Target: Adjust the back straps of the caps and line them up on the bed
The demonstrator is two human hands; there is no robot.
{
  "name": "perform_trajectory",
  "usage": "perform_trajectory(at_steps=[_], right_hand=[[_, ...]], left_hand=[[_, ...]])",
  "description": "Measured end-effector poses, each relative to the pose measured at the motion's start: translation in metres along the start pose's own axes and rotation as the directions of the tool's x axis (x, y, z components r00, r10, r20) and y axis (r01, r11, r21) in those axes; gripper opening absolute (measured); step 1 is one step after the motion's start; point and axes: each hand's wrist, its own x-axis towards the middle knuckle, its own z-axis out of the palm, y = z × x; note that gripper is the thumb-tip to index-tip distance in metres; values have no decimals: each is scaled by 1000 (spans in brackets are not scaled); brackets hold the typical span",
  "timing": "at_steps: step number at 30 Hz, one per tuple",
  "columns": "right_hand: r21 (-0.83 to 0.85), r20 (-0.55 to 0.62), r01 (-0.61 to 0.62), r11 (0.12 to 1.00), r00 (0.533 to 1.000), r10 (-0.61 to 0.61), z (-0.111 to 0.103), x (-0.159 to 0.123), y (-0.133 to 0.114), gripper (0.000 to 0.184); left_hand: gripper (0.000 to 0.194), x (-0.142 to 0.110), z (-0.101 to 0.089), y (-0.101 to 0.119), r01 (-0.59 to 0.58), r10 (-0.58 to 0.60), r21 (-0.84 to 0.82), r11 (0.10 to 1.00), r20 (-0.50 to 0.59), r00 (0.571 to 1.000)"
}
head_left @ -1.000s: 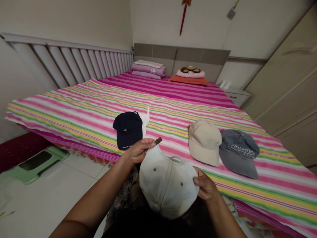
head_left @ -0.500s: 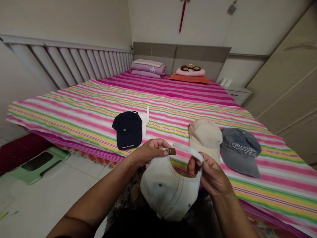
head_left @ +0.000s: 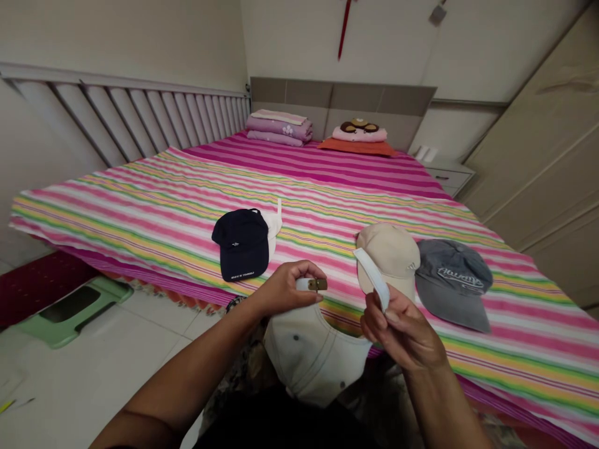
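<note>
A pale baseball cap (head_left: pixel 318 355) is held over my lap with its back opening facing up. My left hand (head_left: pixel 292 287) is closed on the left side of the opening, by the short strap end that carries a brass-coloured buckle (head_left: pixel 317 285). My right hand (head_left: pixel 405 327) pinches the other strap (head_left: pixel 372 274), whose free end sticks up and to the left. Strap and buckle are apart. Beyond my hands, a navy cap (head_left: pixel 241 243) partly covers a white cap (head_left: pixel 274 226). To the right lie a beige cap (head_left: pixel 388 252) and a grey cap (head_left: pixel 453 280).
The caps lie on a bed with a striped sheet (head_left: pixel 154 212). Folded bedding (head_left: pixel 281 128) and a pink pillow stack (head_left: pixel 359 133) rest by the headboard (head_left: pixel 355 106). A green stool (head_left: pixel 70 312) stands on the floor at left; a radiator (head_left: pixel 154 118) lines the wall.
The strap has come out of the buckle. My right hand holds its loose end up on the right, while the buckle stays by my left hand.
</note>
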Motion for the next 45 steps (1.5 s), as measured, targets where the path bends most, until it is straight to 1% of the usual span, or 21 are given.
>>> perform_trajectory(at_steps=[2,5,7,9,11,14,18,22,24,27,29,30,32,34,35,37,39,41,42,44,45], right_hand=[[13,-3,-3,1000,1000,3,1,0,0,20],[29,9,-1,1000,1000,1,1,0,2,20],[39,17,1,999,1000,-1,1,-1,3,19],[42,13,3,999,1000,-3,1,-2,4,18],[37,1,10,999,1000,-10,0,-4,3,18],[28,-18,24,999,1000,-24,0,-5,3,19],[34,-35,30,999,999,-29,0,-5,4,19],[50,-24,26,998,999,-25,3,-5,5,17],[50,-16,17,999,1000,-16,4,-5,6,18],[33,-24,2,999,1000,-1,6,-5,6,21],[25,-26,-3,1000,1000,3,6,-5,6,22],[24,-26,-4,1000,1000,4,6,-6,6,23],[24,-24,-4,1000,1000,4,5,-5,7,23],[32,-21,-2,999,1000,3,4,-5,8,22],[36,-19,0,999,1000,0,3,-4,8,21],[38,-17,0,999,1000,0,4,-4,9,21],[34,-17,-7,999,1000,8,4,-3,10,21],[32,-14,-20,999,1000,20,5,-2,10,22],[32,-10,-25,999,1000,25,6,-2,11,22],[32,-6,-27,999,1000,27,6,-2,11,23],[32,-6,-28,999,1000,28,6,-2,11,24]], left_hand=[[16,-1,4,3,-64,74,191,979,-50,996],[10,-4,9,6,-122,169,415,902,-78,983],[10,-6,11,5,-128,217,551,825,-99,971],[9,-8,12,4,-123,255,625,771,-126,959],[8,-8,11,2,-140,287,612,778,-148,947],[10,-9,8,-2,-165,301,497,852,-208,931],[12,-9,4,-6,-120,253,391,912,-309,917],[16,-10,2,-7,-7,70,195,981,-317,946],[15,-10,0,-9,50,-24,76,996,-315,949],[22,-9,-4,-14,187,-215,-130,974,-255,943],[29,-9,-9,-18,259,-302,-224,940,-183,936],[31,-9,-12,-19,273,-312,-228,935,-159,937],[30,-9,-17,-22,267,-285,-131,955,-141,948],[25,-9,-21,-23,225,-213,80,971,-135,968],[21,-9,-23,-23,187,-163,205,961,-127,978],[14,-8,-24,-23,101,-62,425,899,-105,993],[9,-8,-24,-23,31,10,561,827,-71,997],[9,-7,-22,-24,7,31,609,793,-52,998],[10,-8,-21,-25,7,29,602,798,-50,998],[10,-8,-19,-29,23,3,525,851,-49,999],[11,-8,-18,-31,40,-21,449,893,-47,999]])
